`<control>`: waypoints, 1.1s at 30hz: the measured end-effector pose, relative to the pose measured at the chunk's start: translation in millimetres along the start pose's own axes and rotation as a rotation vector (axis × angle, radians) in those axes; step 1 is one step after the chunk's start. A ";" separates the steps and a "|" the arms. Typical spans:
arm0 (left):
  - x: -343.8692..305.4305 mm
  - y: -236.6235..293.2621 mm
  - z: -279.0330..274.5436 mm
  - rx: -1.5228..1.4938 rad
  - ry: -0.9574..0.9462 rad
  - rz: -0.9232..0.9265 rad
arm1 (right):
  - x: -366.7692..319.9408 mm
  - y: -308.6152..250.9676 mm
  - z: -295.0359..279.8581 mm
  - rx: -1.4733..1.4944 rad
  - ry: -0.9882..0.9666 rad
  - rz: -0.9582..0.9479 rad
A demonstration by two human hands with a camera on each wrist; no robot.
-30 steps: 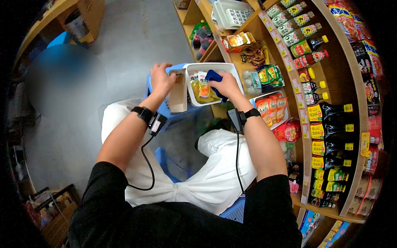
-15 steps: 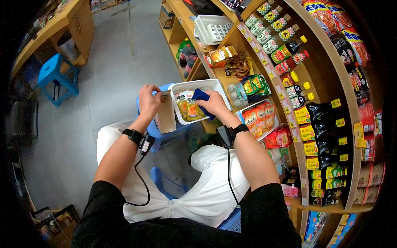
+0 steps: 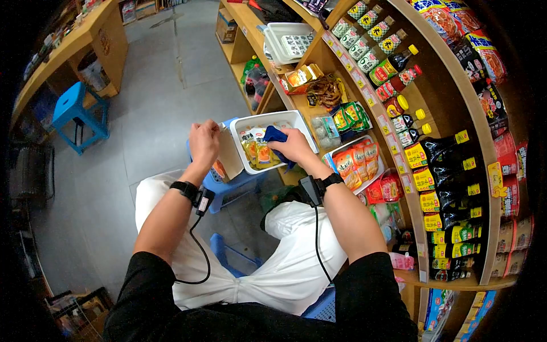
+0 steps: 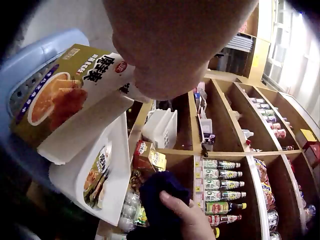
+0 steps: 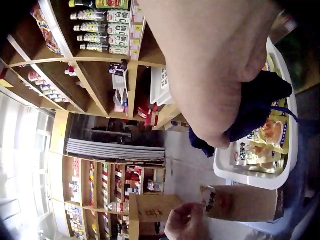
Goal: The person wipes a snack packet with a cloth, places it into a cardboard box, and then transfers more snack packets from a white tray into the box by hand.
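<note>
My left hand (image 3: pixel 204 142) grips the end of a cardboard snack box (image 4: pixel 65 97) with a noodle picture on its printed side. The box leans beside a white plastic tub (image 3: pixel 244 122) on a blue stool (image 3: pixel 212 183). Snack packets (image 3: pixel 259 151) with yellow and white wrappers lie in the tub. Over the tub's right side, my right hand (image 3: pixel 296 147) holds a bunched dark blue cloth (image 5: pixel 262 102) between thumb and fingers. In the left wrist view, the thumb lies along the cloth. My left fingertips are hidden behind the hand in that view.
Wooden shelves on the right hold sauce bottles (image 3: pixel 444 151) and bagged goods. Close to the tub are a tray of red-orange packets (image 3: pixel 356 165), a carton of yellow packs (image 3: pixel 302 78) and a white basket (image 3: pixel 273 43). Another blue stool (image 3: pixel 80 114) stands on the floor at left.
The head view has shifted, so the scene sits lower and more leftward. The box has tilted, showing some of its printed side. My right hand still holds the cloth over the tub.
</note>
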State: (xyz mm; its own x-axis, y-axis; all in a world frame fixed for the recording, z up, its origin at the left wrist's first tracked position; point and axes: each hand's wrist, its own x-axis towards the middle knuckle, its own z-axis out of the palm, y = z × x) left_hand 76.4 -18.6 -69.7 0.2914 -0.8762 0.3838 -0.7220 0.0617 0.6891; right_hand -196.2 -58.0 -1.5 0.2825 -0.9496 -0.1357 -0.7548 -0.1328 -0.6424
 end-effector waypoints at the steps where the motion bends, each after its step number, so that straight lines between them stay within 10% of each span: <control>1: -0.4 -2.1 2.1 0.002 -0.001 -0.009 | -0.2 0.4 -0.2 0.008 0.001 0.001; 27: 13.6 25.7 -20.2 -0.698 0.069 -0.057 | -11.0 -21.0 -0.3 0.460 -0.067 0.030; 33: 3.8 46.9 -16.8 -1.048 -0.181 -0.596 | -21.5 -37.5 1.9 0.708 -0.249 -0.044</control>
State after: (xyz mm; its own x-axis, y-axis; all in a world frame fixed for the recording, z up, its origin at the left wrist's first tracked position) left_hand 54.2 -11.0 -25.5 0.2519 -0.9478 -0.1953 0.3752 -0.0903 0.9225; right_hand -172.9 -32.0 24.1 0.4922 -0.8444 -0.2113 -0.2021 0.1252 -0.9713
